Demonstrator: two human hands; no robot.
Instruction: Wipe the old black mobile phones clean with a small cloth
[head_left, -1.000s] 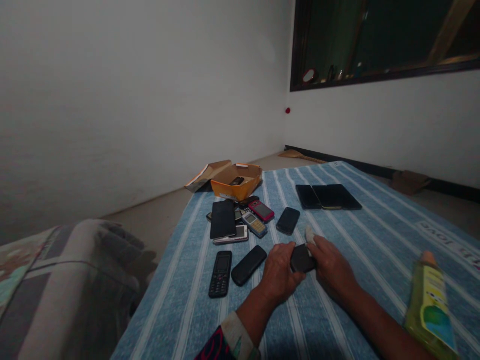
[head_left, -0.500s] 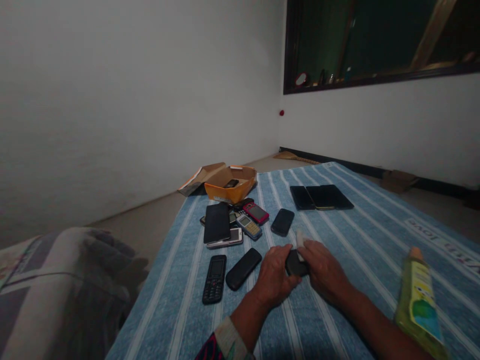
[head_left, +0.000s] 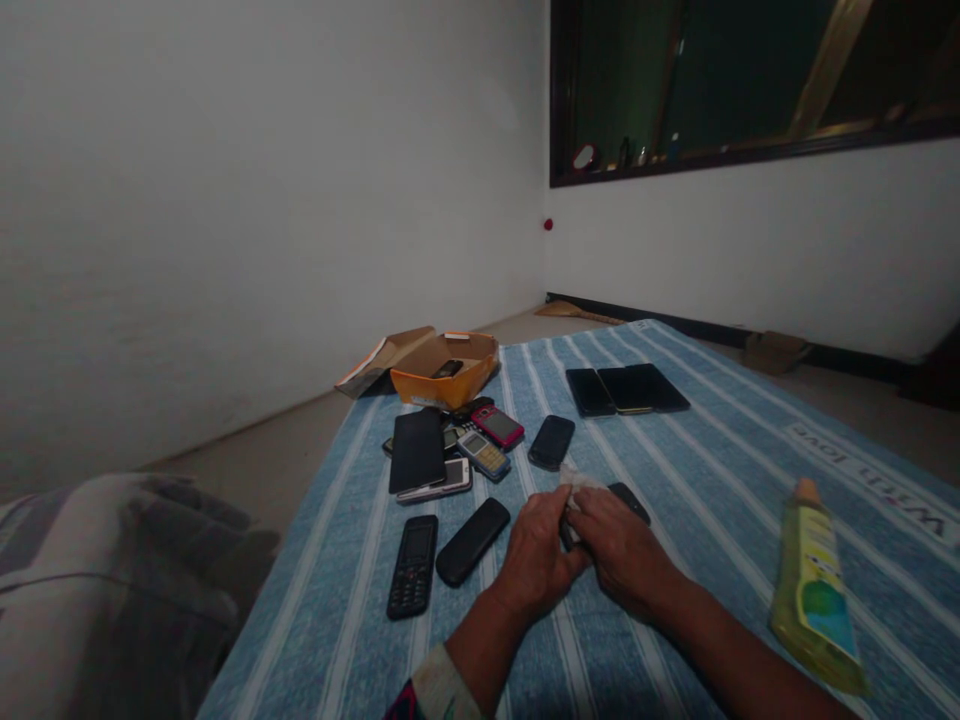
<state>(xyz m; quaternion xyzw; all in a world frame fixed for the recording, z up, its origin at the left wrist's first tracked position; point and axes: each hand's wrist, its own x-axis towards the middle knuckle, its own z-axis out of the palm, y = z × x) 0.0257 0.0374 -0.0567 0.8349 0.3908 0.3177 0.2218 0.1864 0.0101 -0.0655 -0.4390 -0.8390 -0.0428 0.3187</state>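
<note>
My left hand (head_left: 536, 550) is closed around a small dark object (head_left: 570, 536), seemingly a phone, mostly covered by the fingers. Against it, my right hand (head_left: 619, 545) presses a crumpled white tissue or cloth (head_left: 576, 478). Past the right knuckles shows the end of a dark phone (head_left: 628, 500); whether it is part of the held object I cannot tell. Left of my hands lie a black bar phone (head_left: 472, 541) and a black keypad phone (head_left: 412, 567). Just beyond my fingers is a dark phone (head_left: 552, 442).
Further back, a pile holds a black tablet-like device (head_left: 418, 450), a pink phone (head_left: 498, 426) and a blue keypad phone (head_left: 484, 455). An open orange box (head_left: 442, 388) stands behind. Dark flat devices (head_left: 630, 389) lie far right; a yellow-green bottle (head_left: 816, 590) lies near right.
My right hand has shifted over the held object toward my left hand, and the tissue looks more bunched. A dark phone end now shows beyond the right hand. The view has turned slightly right.
</note>
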